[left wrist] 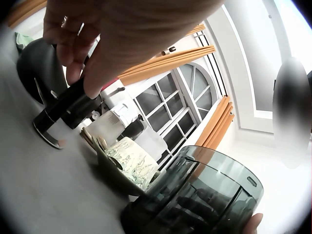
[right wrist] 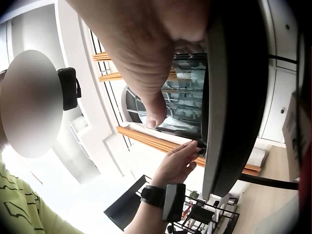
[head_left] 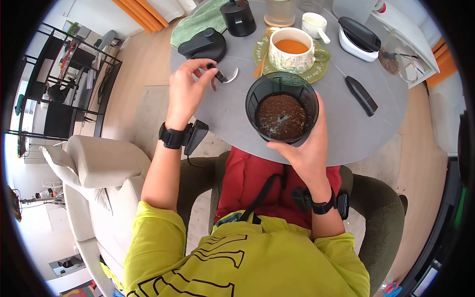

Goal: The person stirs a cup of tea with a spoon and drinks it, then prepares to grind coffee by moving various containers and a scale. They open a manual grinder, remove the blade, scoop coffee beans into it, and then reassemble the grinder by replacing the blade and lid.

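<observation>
The thumb and fingertips of the left hand (head_left: 187, 91) pinch a small black-handled tool (head_left: 221, 75) with a curved, shiny end, just above or on the tabletop; whether that end touches it, I cannot tell. The right hand (head_left: 311, 141) grips a smoky transparent cup (head_left: 254, 94) from its side, with the thumb across the near part and the other fingers mostly hidden behind. The cup is in front of the person, over the near part of the table, with its mouth turned up to the head camera. Inside lie brown coffee grounds (head_left: 281, 119), well below the rim. Whether the base rests on the table, I cannot tell.

Just beyond the cup, a cream patterned mug (head_left: 287, 62) with orange-brown liquid stands on a green plate (head_left: 316, 75), and a wooden spoon (head_left: 262, 60) lies along the left of the mug. Behind this mug is a small white cup (head_left: 313, 25) with a handle. Near the left hand is a black rounded object (head_left: 204, 45), beside a green cloth (head_left: 185, 33) and a black canister (head_left: 238, 19). To the right there are a white container (head_left: 356, 48) with a black lid and a black handle (head_left: 361, 95) with a thin rod, all on the grey table (head_left: 346, 136).
</observation>
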A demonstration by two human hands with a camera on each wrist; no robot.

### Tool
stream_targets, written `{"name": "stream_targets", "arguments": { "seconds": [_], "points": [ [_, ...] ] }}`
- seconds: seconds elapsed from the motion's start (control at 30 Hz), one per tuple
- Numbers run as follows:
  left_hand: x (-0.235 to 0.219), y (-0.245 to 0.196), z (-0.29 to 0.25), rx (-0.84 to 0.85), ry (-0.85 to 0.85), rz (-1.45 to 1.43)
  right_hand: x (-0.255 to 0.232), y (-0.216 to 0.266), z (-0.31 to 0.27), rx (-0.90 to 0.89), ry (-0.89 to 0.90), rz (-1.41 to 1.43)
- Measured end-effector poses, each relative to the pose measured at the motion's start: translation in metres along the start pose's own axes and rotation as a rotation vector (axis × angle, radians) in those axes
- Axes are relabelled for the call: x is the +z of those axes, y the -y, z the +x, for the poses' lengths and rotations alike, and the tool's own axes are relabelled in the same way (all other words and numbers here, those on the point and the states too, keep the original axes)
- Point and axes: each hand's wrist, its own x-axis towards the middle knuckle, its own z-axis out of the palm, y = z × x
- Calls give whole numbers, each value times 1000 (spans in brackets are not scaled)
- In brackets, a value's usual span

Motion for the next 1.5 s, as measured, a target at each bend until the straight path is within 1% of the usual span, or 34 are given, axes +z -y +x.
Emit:
{"name": "stream_targets", "arguments": {
  "seconds": [0.07, 0.1, 0.13, 0.17, 0.23, 0.27, 0.33, 0.4, 0.43, 0.5, 0.57, 0.63, 0.73, 0.83, 1.0, 1.1, 1.33, 1.4, 1.43, 1.5],
  "points": [
    [-12, -13, 1, 8, -60, -42, 0, 0, 0, -7, -5, -9],
    [-23, -34, 0, -21, -63, -42, -1, 0, 0, -14, -9, -20],
    [-32, -46, 0, 36, -99, -57, -1, 0, -1, -10, -11, -18],
    [-41, -63, -3, 150, -93, -37, -1, 0, -1, -2, -11, -17],
    [-52, -91, -7, 276, -129, -87, -1, 0, 0, 6, -7, -10],
    [-52, -100, -11, 274, -128, -82, 0, 0, 0, -3, -13, -17],
    [-47, -115, -17, 359, -12, -123, -1, -1, 0, -13, -21, -21],
    [-31, -124, -22, 357, 90, -141, -2, -1, 0, -16, -16, -29],
    [-22, -123, -25, 346, 138, -152, -2, -2, 0, -14, -19, -30],
    [-5, -117, -29, 371, 155, -172, -1, -2, 0, -20, -27, 6],
    [4, -114, -33, 361, 226, -82, -3, 1, 1, -11, -18, -11],
    [9, -111, -35, 350, 231, -79, -3, 2, 1, 8, -15, 15],
    [13, -108, -36, 307, 271, -16, -4, 2, 2, -23, -17, 4],
    [17, -106, -37, 331, 249, -16, -4, 2, 2, -28, -18, -24],
    [18, -107, -36, 340, 295, 42, -4, 2, 2, -22, -8, -19],
    [19, -109, -37, 289, 317, 33, -4, 1, 1, -25, -10, -19],
    [12, -109, -37, 272, 346, -52, -4, 0, 1, -20, -12, -25],
    [11, -105, -37, 351, 311, -6, -3, 0, 1, -23, -14, -25],
    [11, -104, -36, 350, 308, -7, -3, -1, 1, -23, -19, -25],
    [11, -101, -34, 409, 312, -11, -2, -2, 1, -26, -20, -22]
  ]
}}
